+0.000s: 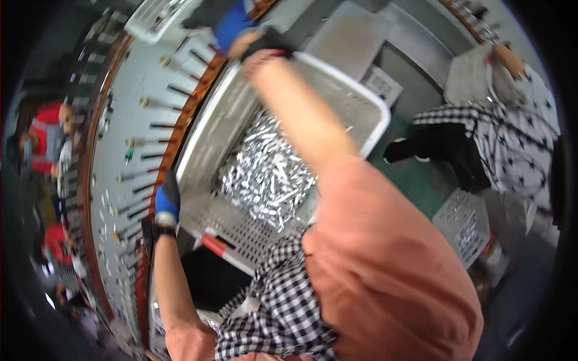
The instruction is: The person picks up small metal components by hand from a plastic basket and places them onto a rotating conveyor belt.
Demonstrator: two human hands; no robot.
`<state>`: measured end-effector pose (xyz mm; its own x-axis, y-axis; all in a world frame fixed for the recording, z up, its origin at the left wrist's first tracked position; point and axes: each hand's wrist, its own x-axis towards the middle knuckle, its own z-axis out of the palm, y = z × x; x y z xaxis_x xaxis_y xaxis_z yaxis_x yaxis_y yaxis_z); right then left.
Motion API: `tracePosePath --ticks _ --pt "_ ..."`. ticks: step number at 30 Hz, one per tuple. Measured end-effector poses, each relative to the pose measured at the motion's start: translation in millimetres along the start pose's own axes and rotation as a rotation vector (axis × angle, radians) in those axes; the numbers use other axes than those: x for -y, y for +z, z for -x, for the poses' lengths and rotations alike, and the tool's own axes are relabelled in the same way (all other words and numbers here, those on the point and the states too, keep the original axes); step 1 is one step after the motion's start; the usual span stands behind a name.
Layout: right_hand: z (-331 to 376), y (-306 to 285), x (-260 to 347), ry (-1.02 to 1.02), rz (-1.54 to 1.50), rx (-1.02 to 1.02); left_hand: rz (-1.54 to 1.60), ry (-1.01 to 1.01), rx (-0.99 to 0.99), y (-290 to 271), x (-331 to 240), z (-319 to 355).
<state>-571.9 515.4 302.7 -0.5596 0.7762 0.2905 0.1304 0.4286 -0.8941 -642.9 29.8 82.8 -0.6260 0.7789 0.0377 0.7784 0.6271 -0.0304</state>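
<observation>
My left hand, in a blue and dark glove, is at the left rim of a large white plastic crate, beside an orange-brown rail. Its dark fingers point forward, looking stretched out, and I see nothing held in them. Inside the crate lies a heap of small shiny metal parts. Across the crate stretches my right arm, with my gloved right hand far forward, near a smaller white basket at the upper left. Motion smears that hand, so its fingers and anything in them are unclear.
Metal tools with dark handles line the orange-brown rail along a pale work surface. At the right, a person in a star-patterned garment handles a pale crate. Another basket stands low at the right. People in red are at the left.
</observation>
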Motion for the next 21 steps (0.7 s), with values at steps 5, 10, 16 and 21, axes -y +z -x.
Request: tracePosePath --ticks 5,10,16,21 --pt "22 -100 -132 -0.195 -0.115 0.796 0.430 -0.362 0.256 -43 -117 -87" --pt "-27 -90 -215 -0.214 0.050 0.556 0.354 -0.276 -0.043 -20 -67 -50" --pt "-23 -115 -311 -0.090 0.160 0.816 0.302 -0.583 0.195 -73 -134 -73" --pt "-62 -116 -341 0.251 0.106 0.950 0.386 -0.670 0.158 -72 -133 -65"
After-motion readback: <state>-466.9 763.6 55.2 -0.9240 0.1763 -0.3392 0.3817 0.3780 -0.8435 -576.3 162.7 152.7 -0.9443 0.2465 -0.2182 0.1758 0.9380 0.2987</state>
